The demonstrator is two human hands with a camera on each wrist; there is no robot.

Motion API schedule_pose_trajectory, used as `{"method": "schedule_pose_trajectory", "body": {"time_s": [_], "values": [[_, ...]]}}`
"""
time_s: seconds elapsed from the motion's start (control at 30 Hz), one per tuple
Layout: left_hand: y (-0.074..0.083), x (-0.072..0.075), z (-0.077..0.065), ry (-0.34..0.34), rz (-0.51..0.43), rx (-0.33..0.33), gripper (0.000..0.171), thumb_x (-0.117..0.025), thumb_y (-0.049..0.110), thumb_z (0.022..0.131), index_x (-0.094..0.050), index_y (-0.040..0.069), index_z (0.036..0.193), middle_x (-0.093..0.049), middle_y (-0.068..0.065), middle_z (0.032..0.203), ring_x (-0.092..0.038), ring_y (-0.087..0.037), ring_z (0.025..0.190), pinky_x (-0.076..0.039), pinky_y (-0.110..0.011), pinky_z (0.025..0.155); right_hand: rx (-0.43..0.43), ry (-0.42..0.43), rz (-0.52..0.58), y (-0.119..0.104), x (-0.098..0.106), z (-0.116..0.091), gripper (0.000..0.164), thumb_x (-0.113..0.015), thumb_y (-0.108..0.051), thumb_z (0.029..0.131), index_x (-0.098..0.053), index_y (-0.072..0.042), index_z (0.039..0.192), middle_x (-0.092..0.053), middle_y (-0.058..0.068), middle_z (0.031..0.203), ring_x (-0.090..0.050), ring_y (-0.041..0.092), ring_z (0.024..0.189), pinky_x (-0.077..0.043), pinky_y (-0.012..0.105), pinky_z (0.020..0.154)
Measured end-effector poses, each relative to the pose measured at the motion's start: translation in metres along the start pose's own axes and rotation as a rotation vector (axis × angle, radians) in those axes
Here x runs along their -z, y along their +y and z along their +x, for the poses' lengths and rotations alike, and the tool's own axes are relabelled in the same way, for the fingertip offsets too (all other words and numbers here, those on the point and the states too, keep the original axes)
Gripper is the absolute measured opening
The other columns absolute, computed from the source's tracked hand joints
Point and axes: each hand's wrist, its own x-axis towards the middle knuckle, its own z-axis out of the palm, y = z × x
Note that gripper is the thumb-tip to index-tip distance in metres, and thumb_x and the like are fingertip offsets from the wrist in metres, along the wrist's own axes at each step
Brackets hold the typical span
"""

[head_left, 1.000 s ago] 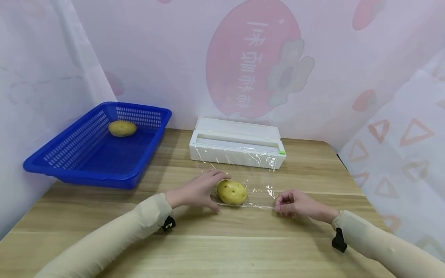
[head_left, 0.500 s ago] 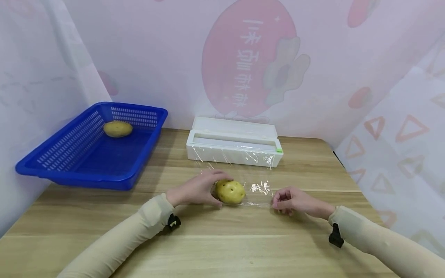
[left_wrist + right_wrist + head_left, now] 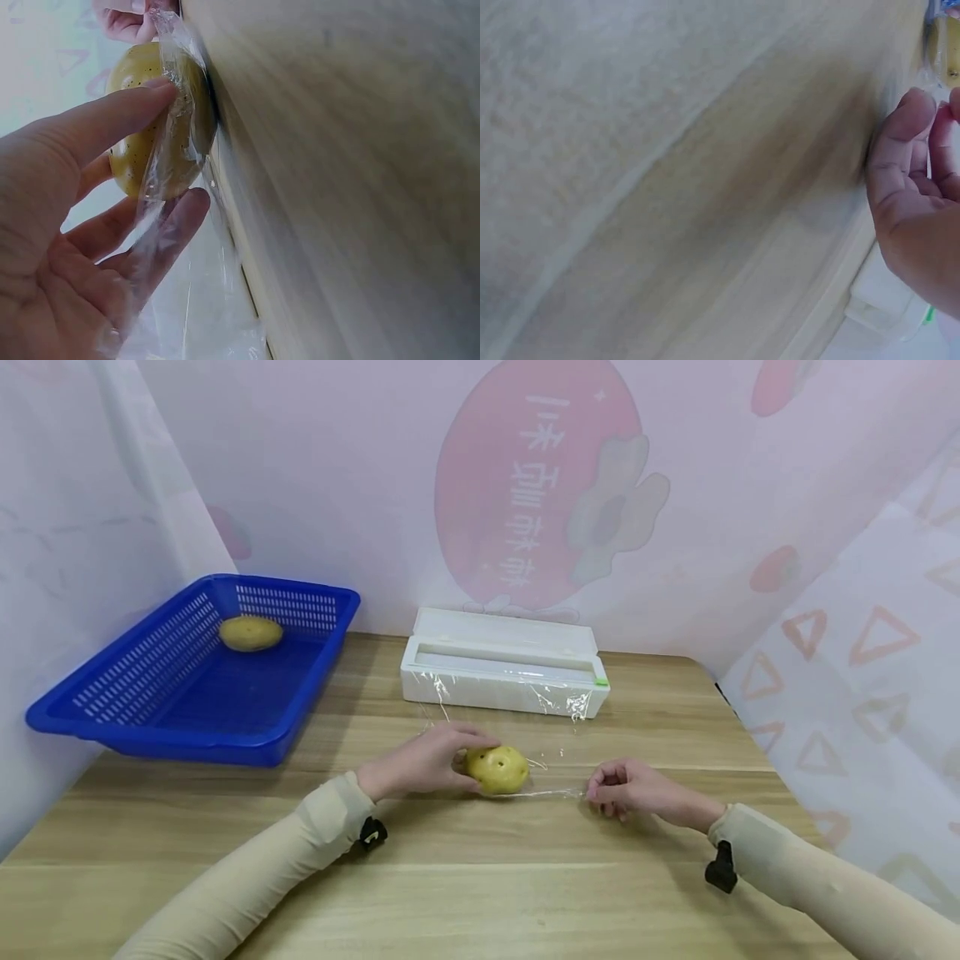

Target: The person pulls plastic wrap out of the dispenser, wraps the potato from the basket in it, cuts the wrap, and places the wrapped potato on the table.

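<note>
Grip finding: left hand on the potato, right hand on the film edge

The left hand grasps the potato at its left end, thumb on the near side, fingers on the far side. The right hand pinches the near edge of the clear film between thumb and fingertips; the right wrist view cuts part of that pinch off.

Location: the potato is on the film, over the wooden table, between the two hands and in front of the white box, whose lid stands up. The film reaches from the box toward both hands. In the left wrist view it crosses the potato's near side at the thumb tip. A second potato lies in the blue basket, well apart from the work.

Assessment: the step appears to be drawing film against the potato. Good practice would be light, steady left-hand pressure, so that the potato neither rolls nor slides. The right-hand pull should be low and even; in my judgement a sharp tug could tear the film or bunch it. The near edge looks gathered into a narrow line, so spreading it is advisable. Trapping the left fingers under the film is the chief risk.
</note>
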Motion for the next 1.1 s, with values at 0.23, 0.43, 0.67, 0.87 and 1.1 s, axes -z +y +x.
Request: {"method": "schedule_pose_trajectory", "body": {"time_s": [0.23, 0.43, 0.67, 0.87, 1.1], "values": [[0.001, 0.002, 0.000, -0.013, -0.018, -0.028, 0.065, -0.084, 0.018, 0.080, -0.056, -0.001, 0.136, -0.057, -0.013, 0.134, -0.055, -0.023, 0.119, -0.044, -0.034, 0.100, 0.258, 0.284, -0.378, -0.030, -0.011, 0.002, 0.037, -0.078, -0.025, 0.086, -0.064, -0.006, 0.114, -0.062, 0.006, 0.104, -0.058, 0.027, 0.091, -0.052, 0.035, 0.072], [0.000, 0.003, 0.001, -0.010, -0.024, -0.020, 0.064, -0.082, 0.019, 0.082, -0.055, -0.002, 0.136, -0.062, -0.009, 0.128, -0.059, -0.015, 0.111, -0.047, -0.033, 0.095, 0.523, 0.346, -0.681, -0.055, -0.041, 0.021, 0.084, -0.092, -0.031, 0.069, -0.051, -0.010, 0.139, -0.046, 0.006, 0.138, -0.047, 0.025, 0.122, -0.045, 0.046, 0.097], [-0.001, 0.003, 0.001, 0.004, -0.038, 0.003, 0.060, -0.082, 0.022, 0.083, -0.057, 0.007, 0.135, -0.066, 0.001, 0.116, -0.061, -0.009, 0.098, -0.050, -0.033, 0.087, 0.544, 0.291, -0.747, -0.065, -0.065, 0.053, 0.094, -0.095, -0.028, 0.064, -0.048, -0.006, 0.143, -0.042, 0.010, 0.145, -0.041, 0.025, 0.131, -0.038, 0.044, 0.104], [-0.003, 0.002, 0.000, 0.004, 0.017, 0.015, 0.064, -0.081, 0.026, 0.082, -0.055, 0.007, 0.138, -0.065, 0.001, 0.120, -0.059, -0.008, 0.099, -0.048, -0.029, 0.088, 0.549, 0.271, -0.728, -0.069, -0.066, 0.068, 0.081, -0.094, -0.020, 0.065, -0.056, -0.004, 0.134, -0.050, 0.012, 0.138, -0.046, 0.024, 0.126, -0.039, 0.043, 0.104], [-0.003, 0.004, -0.001, -0.009, 0.054, 0.032, 0.062, -0.080, 0.026, 0.084, -0.055, 0.007, 0.138, -0.064, 0.000, 0.122, -0.058, -0.012, 0.101, -0.045, -0.034, 0.092, 0.530, 0.232, -0.675, -0.068, -0.061, 0.071, 0.072, -0.093, -0.016, 0.065, -0.061, -0.004, 0.128, -0.057, 0.010, 0.133, -0.052, 0.025, 0.121, -0.044, 0.042, 0.099]]}}
